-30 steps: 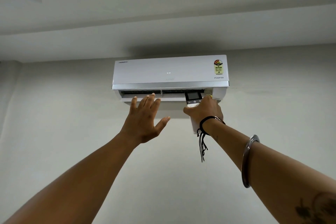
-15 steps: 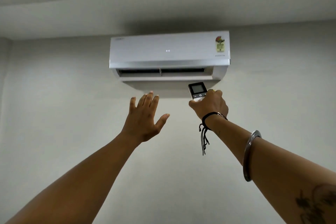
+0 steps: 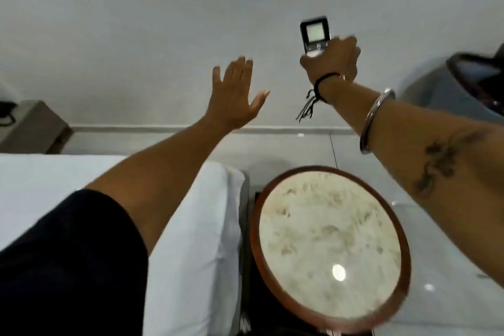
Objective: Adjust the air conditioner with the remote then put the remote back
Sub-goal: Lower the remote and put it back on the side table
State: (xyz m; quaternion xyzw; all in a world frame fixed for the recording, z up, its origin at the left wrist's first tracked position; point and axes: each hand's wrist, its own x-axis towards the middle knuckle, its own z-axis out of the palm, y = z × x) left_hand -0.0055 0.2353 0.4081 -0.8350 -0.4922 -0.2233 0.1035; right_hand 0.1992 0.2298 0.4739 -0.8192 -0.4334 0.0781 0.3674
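Note:
My right hand [image 3: 334, 63] is raised against the pale wall and grips the remote [image 3: 315, 35], a dark handset whose grey screen sticks up above my fingers. My left hand [image 3: 234, 95] is raised to its left with the fingers spread and nothing in it. The air conditioner is out of the picture. Below my arms stands a round side table [image 3: 261, 267] with a marbled pale top and a brown wooden rim.
A bed with white sheets [image 3: 191, 226] fills the lower left, touching the table's left side. A grey chair [image 3: 447, 90] with dark items stands at the right edge. A brown box-like furniture piece [image 3: 32, 125] sits at the far left by the wall. Glossy floor lies right of the table.
The view has swung down from the air conditioner to the bed and round table. Both arms stay raised; my right hand still holds the remote.

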